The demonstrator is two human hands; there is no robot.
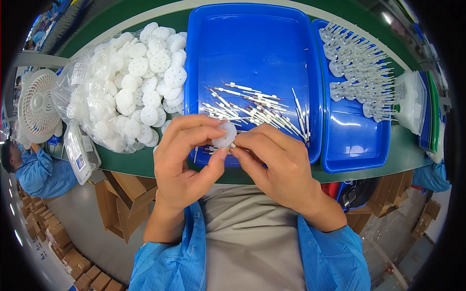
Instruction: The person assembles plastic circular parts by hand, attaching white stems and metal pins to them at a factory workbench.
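A white round plastic disc [224,135] is pinched between the thumb and fingers of my left hand [190,145], over the near edge of the large blue tray [252,43]. My right hand [277,154] meets it at the disc's right edge, thumb and forefinger closed on a thin white stick; only a short end shows and the fingers cover the rest. Loose thin white sticks [272,112] with dark ends lie in the tray just beyond both hands.
To the left, many similar discs [138,67] spill from a clear plastic bag [92,92]. On the right, a smaller blue tray [352,145] holds rows of discs with upright sticks [361,68]. A white fan [40,103] and clear plastic boxes [409,102] stand at the sides. Another person [41,169] sits far left.
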